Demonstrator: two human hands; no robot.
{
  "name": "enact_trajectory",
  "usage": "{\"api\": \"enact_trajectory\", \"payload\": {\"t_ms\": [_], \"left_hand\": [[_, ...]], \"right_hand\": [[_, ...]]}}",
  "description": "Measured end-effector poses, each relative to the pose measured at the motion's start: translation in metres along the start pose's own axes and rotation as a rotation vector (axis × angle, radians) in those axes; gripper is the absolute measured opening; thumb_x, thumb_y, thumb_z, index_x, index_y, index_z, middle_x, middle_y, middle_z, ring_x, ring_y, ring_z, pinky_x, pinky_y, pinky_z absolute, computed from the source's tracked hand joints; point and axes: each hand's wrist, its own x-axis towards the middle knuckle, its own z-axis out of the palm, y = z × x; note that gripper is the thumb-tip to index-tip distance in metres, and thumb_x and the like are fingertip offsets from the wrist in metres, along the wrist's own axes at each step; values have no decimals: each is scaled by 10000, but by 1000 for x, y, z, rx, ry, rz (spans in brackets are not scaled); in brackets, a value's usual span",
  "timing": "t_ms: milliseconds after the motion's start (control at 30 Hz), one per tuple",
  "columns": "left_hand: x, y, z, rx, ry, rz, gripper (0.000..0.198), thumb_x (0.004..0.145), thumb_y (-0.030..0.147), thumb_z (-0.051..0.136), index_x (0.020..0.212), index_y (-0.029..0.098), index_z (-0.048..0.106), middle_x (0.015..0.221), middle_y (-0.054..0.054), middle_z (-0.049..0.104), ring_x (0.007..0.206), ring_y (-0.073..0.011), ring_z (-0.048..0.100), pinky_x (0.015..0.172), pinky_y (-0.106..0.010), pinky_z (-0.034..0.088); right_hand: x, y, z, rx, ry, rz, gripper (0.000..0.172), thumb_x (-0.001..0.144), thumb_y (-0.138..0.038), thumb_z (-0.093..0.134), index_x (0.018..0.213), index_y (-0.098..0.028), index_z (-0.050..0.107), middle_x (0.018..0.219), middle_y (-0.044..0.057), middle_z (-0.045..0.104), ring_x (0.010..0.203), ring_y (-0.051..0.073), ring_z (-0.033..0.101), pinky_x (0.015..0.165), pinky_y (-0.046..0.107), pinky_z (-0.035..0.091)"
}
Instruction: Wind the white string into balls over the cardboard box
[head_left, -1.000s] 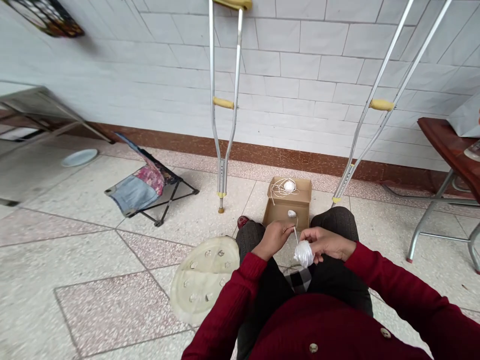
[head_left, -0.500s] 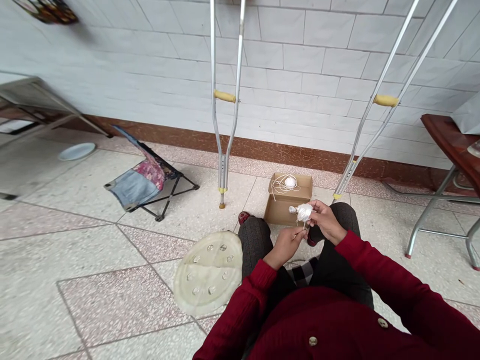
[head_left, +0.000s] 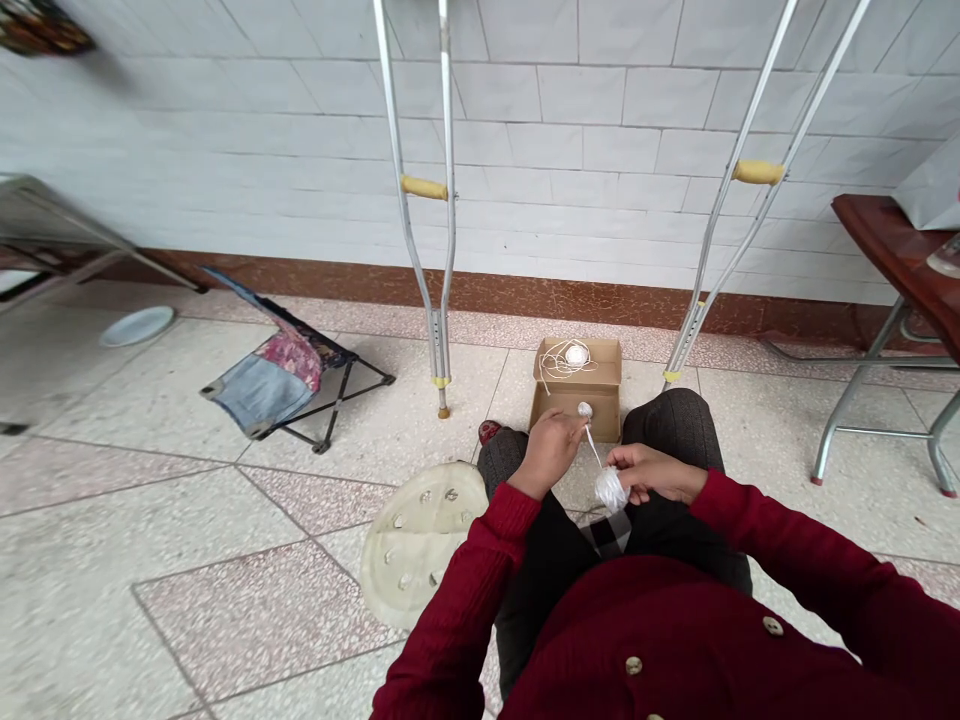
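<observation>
Between my knees, my right hand (head_left: 651,474) is closed around a ball of white yarn (head_left: 611,490). A taut strand (head_left: 594,447) runs from the ball up to my left hand (head_left: 555,452), whose fingers pinch it. Just beyond my left hand stands an open cardboard box (head_left: 612,402). A small white ball (head_left: 585,410) shows in its front part, partly behind my fingers. Another white ball (head_left: 576,355) lies in the back part, with loose loops of thin white cord around it.
Two metal crutches (head_left: 441,340) (head_left: 688,335) lean against the tiled wall. A folding stool (head_left: 262,385) stands to the left, with a pale plate (head_left: 138,327) behind it. A round cushion (head_left: 420,540) lies by my left leg. A red-brown chair (head_left: 896,250) stands at right.
My left hand has moved up and away with the strand, towards the box. My right hand has come down and nearer my body with the yarn ball, drawing out the strand between them.
</observation>
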Motion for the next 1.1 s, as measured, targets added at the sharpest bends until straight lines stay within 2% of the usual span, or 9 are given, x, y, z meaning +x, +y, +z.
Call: {"api": "enact_trajectory", "payload": {"t_ms": [200,333,433,533,633,733,833,967,1100], "left_hand": [[-11,41,10,101,-33,42,319,963,275,394,830,161,661,765,-70,663,768,-182,594,873,-324,412],[-32,35,31,-112,-123,-78,342,957,288,408,756,168,658,720,-34,663,724,-157,606,716,-246,416],[-36,13,37,-254,-176,-179,350,937,281,433,710,153,667,677,-17,669,653,-142,599,644,-222,401],[-23,-6,32,-245,-153,-219,300,907,225,446,769,147,701,734,-31,700,688,-152,614,653,-224,411],[-2,-12,18,-146,-141,-145,263,902,226,456,883,183,716,835,-40,717,799,-168,628,728,-236,425],[12,-1,5,45,-143,-25,253,907,253,474,817,184,701,764,-52,690,781,-182,613,792,-272,419],[11,18,0,173,-133,64,278,920,258,461,762,161,668,717,-71,658,735,-190,594,821,-309,409],[-9,36,10,115,-83,34,291,950,286,417,849,164,662,782,-79,663,784,-193,598,793,-296,410],[-27,33,25,-121,-146,-90,351,956,309,407,750,173,657,712,-30,658,711,-155,601,694,-240,406]], "right_hand": [[53,-10,-23,111,555,-256,245,627,-173,568,870,-187,537,512,-81,527,356,76,472,329,159,344],[42,-38,-19,308,494,-360,335,634,-246,630,959,-190,573,709,-26,618,467,75,521,405,175,406],[18,-46,-5,311,329,-330,329,659,-261,655,974,-196,585,757,-13,619,465,52,478,371,149,298],[-2,-35,13,189,199,-274,301,680,-236,649,974,-207,593,718,-26,588,437,38,424,350,145,201],[-6,-8,24,57,163,-278,334,646,-186,653,971,-219,584,734,-31,587,485,59,478,388,147,309],[8,20,20,-19,223,-269,375,595,-158,650,956,-214,562,706,-42,589,510,90,547,404,161,368],[30,31,5,83,392,-181,299,599,-215,625,886,-185,545,635,-36,587,441,102,547,334,160,288],[51,7,-16,325,589,-191,279,587,-259,633,837,-170,547,590,-23,577,405,81,494,310,158,215],[47,-32,-15,447,611,-277,262,601,-265,641,823,-179,530,570,-55,532,358,25,350,323,150,109]]}}
